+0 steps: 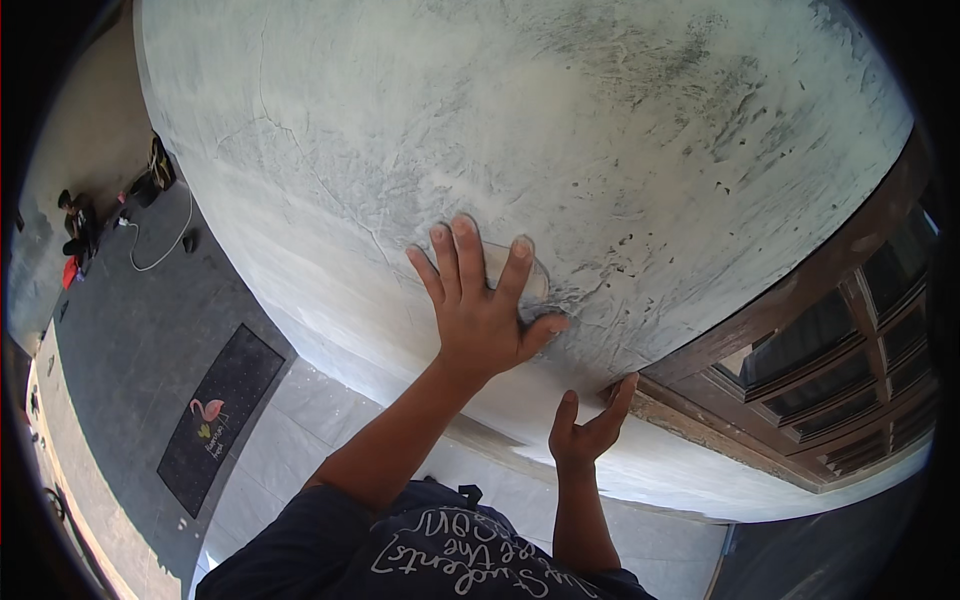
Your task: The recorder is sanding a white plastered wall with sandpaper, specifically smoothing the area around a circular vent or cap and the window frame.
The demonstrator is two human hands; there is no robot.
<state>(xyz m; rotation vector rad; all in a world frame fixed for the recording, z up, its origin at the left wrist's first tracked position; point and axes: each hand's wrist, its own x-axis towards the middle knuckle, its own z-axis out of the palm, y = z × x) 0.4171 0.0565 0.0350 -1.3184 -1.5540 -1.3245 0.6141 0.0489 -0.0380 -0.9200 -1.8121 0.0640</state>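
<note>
My left hand (484, 307) lies spread on the grey plastered wall (337, 97), palm down. Under its fingers it presses a thin, pale flat pad (537, 281) with a rounded edge against the plaster; whether it is sandpaper I cannot tell. My right hand (589, 431) is lower and to the right, thumb and fingers apart, its fingertips at the corner of the brown wooden window frame (701, 416). The wall around my left hand has rough dark patches and small pits, and a crack runs down to the left of it.
Glass panes (810, 345) sit in the window at right. Below are floor tiles (259, 457) and a dark mat with a flamingo (225, 420). Another person (79, 225) sits far left by a black bucket (144, 190); a white cable (161, 259) crosses the dark floor.
</note>
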